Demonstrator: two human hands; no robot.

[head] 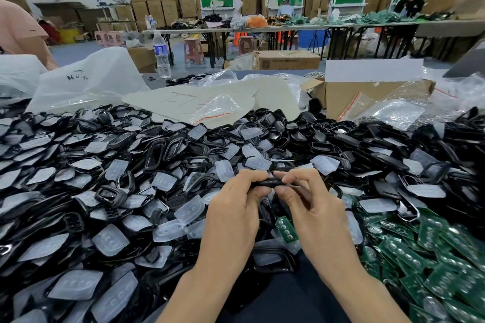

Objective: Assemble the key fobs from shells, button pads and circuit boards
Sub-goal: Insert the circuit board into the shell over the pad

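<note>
**Held item.** Holding one black shell (270,181) edge-on, just above the heap. Showing only its thin edge, so contents impossible to tell.

**Left hand** (236,199). Pinching the shell's left end, grip closed on it, fingers curling over the top and thumb tucking beneath.

**Right hand** (309,199). Pinching the shell's right end, grip closed on it the same way, fingertips nearly meeting the left hand's over the shell.

**Loose stock, placed from the held shell.**
- Shells (341,144), black: piling thick to the left, behind and to the right, covering most of the surface (158,83).
- Pads (168,181), translucent white: lying mixed among the shells, showing most thickly to the left and nearer the wearer, more thinly behind and to the right.
- Boards (433,257), green: spreading in a heap to the right and nearer the wearer.
- Board (286,228), single: lying just below the shell, between the two wrists, round contacts facing up.
- Frame (273,257), black and empty: lying nearer still, between the forearms.

**Other items, all behind the held shell.**
- Sheet (183,98), pale with red marks: resting on the heap's far edge.
- Bag (86,81), white plastic: slumping behind-left.
- Box (367,97), cardboard: standing open behind-right, clear bags spilling beside it.
- Bottle (161,55): standing upright far behind-left.
</note>
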